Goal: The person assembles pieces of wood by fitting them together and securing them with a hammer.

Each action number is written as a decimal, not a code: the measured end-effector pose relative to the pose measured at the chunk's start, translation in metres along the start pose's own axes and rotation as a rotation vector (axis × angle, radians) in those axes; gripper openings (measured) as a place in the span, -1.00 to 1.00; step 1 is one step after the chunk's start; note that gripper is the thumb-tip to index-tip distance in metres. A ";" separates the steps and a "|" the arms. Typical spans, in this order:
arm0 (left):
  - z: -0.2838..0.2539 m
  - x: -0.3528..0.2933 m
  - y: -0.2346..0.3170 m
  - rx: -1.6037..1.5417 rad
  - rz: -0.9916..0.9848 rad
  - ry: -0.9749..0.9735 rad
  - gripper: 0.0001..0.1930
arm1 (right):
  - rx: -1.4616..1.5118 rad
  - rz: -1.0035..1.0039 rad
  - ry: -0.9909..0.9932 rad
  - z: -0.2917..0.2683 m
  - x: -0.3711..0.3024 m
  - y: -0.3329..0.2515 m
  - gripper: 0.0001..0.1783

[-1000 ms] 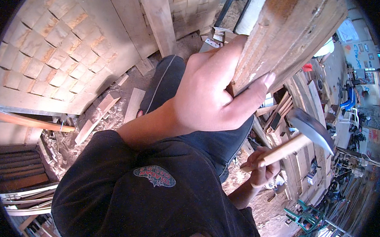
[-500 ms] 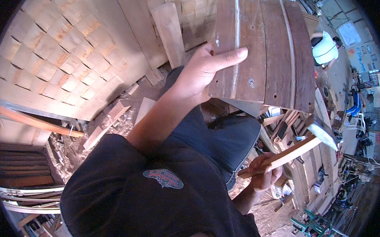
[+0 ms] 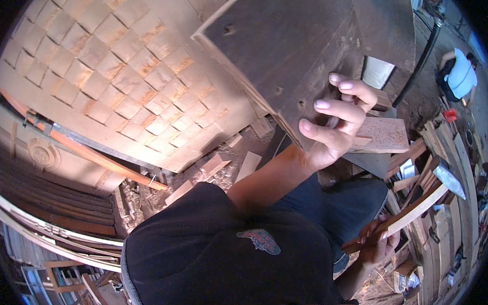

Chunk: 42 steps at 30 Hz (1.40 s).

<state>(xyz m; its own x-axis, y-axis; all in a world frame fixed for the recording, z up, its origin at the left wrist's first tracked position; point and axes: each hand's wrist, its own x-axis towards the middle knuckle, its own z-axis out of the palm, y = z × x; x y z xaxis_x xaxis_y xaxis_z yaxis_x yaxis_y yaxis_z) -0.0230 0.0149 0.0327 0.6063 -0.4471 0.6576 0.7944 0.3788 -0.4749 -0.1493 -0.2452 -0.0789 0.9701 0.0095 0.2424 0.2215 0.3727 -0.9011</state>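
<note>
Your left hand (image 3: pixel 336 120) was clamped on the lower edge of that dark wooden panel (image 3: pixel 299 44), right hand (image 3: pixel 378 242) wrapped round the hatchet (image 3: pixel 423 198) handle. Looked stiff and heavy, so gripping the edge made sense.

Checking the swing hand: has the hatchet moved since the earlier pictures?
No clear move. The hatchet stays low in the right hand, beside the dark trouser leg, head toward the wood scraps.

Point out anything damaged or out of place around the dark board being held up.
The dark wooden panel, gripped by the left hand, shows small holes and a worn edge. Offcuts and wood scraps litter the ground below. The right hand holds a hatchet.
</note>
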 end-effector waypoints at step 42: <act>-0.013 0.000 -0.004 -0.102 -0.185 -0.273 -0.87 | -0.066 0.090 -0.017 0.000 -0.007 0.016 -0.39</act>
<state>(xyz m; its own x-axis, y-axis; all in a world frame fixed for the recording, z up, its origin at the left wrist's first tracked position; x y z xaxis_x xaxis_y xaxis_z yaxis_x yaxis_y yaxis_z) -0.0251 0.0029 0.0270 0.4303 -0.2616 0.8640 0.8980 0.2221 -0.3800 -0.1525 -0.2397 -0.0950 0.9847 0.0565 0.1649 0.1400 0.3077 -0.9411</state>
